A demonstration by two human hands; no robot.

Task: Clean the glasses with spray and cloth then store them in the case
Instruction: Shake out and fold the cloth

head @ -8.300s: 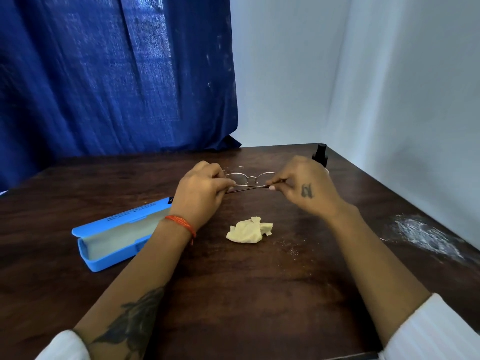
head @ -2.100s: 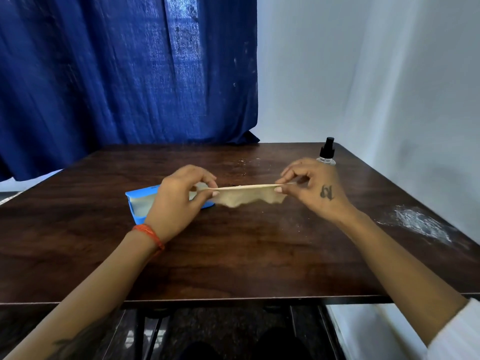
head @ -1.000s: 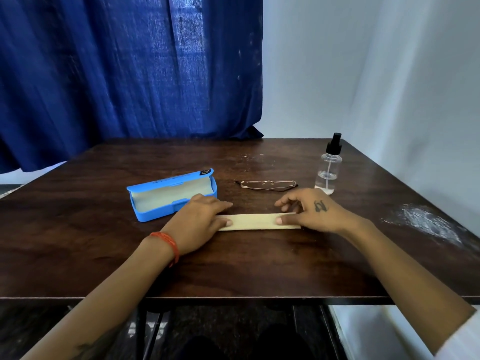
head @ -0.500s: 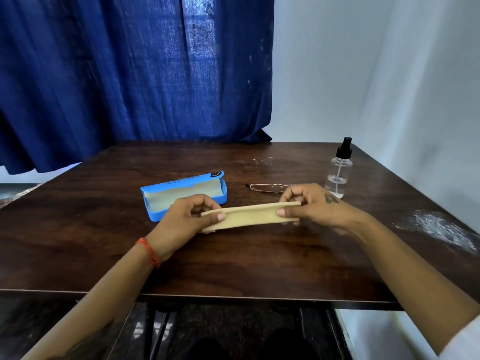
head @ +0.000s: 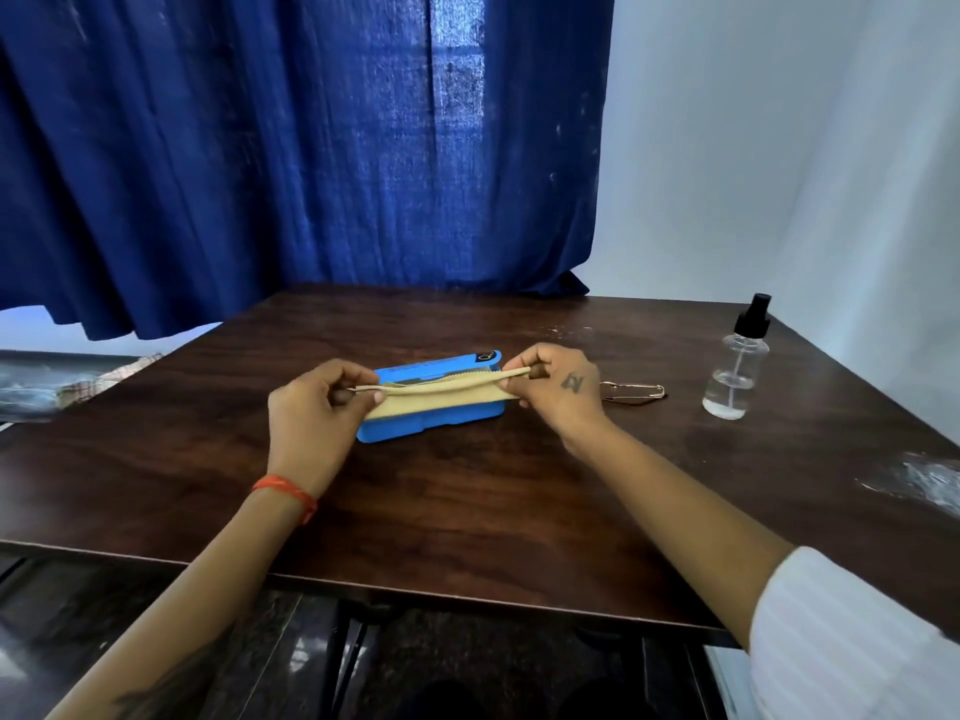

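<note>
We're pinching the folded yellow cloth [head: 435, 400] taut btwn left hand [head: 317, 407] & right hand [head: 556, 389], over the open blue case [head: 441, 423]. Folded glasses [head: 631, 393] lying on table [head: 467, 511], nr spray bottle [head: 737, 371]. Cleaning prob. done; casing glasses & closing are remaining.

A dark wooden desk [head: 467, 511] with a glossy, grained top is seen filling the lower middle of the view. A whitish smear [head: 924, 483] is seen on its right side, and pale specks [head: 569, 331] are scattered near its far edge. A deep blue curtain [head: 291, 148] is hung behind the desk, beside a plain white wall [head: 779, 148]. Under the desk's near edge, a dark polished floor [head: 260, 662] and black metal legs [head: 337, 662] are glimpsed.
</note>
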